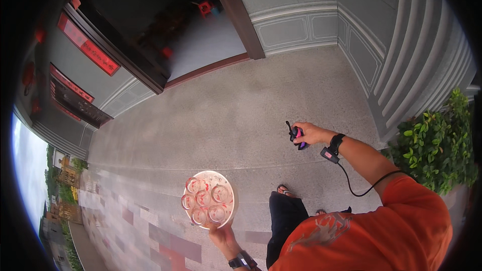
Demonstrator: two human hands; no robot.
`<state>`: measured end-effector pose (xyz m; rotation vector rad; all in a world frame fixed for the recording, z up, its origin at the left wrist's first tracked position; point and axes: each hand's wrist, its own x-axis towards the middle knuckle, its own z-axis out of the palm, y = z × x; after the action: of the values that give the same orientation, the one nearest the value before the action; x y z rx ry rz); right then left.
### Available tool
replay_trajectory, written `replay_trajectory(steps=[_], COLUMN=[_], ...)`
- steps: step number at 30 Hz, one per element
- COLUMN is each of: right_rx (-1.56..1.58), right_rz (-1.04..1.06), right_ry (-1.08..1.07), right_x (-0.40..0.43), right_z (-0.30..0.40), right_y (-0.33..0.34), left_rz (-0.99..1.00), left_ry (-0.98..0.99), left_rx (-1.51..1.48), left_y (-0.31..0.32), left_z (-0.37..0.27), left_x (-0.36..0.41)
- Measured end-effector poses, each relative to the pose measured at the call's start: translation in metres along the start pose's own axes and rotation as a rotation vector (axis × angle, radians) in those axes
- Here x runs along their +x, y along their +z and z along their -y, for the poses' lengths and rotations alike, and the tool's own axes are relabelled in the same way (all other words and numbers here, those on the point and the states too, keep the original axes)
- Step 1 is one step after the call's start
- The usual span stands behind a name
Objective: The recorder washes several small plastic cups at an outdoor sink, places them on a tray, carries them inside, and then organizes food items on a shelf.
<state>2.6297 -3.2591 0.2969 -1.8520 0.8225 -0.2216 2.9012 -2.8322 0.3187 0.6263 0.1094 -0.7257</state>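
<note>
My left hand (223, 236) grips the near rim of a round white tray (230, 192) with a red pattern. Several clear drinking glasses (203, 198) stand on it, and small drops of water seem to lie between them. The fingers under the tray are hidden. My right hand (307, 133), held out ahead over the concrete, is closed around a small black, pink and purple object (298, 133). A black strap or tab sticks out of it; what kind of object it is I cannot tell.
A dark doorway (209, 37) with a raised red sill (207, 70) lies ahead. Grey panelled walls (284, 30) flank it. A leafy bush (433, 150) grows at the right. Paving tiles (175, 246) run along the left. A black cable (350, 186) hangs from my right wrist device (330, 154).
</note>
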Motion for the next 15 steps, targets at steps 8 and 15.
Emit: replay_trajectory(steps=[8,15], right_rx=[-0.082,-0.347], right_rz=[0.158,0.24], right_ry=[0.551,0.828], right_x=[0.032,-0.022], right_z=[-0.081,-0.124], right_y=[-0.029,-0.06], left_rz=[0.002,0.05], left_ry=[0.013,0.039], left_rx=[0.035,0.044], left_y=[0.08,0.174], left_z=[-0.055,-0.092], left_x=[0.13,0.253])
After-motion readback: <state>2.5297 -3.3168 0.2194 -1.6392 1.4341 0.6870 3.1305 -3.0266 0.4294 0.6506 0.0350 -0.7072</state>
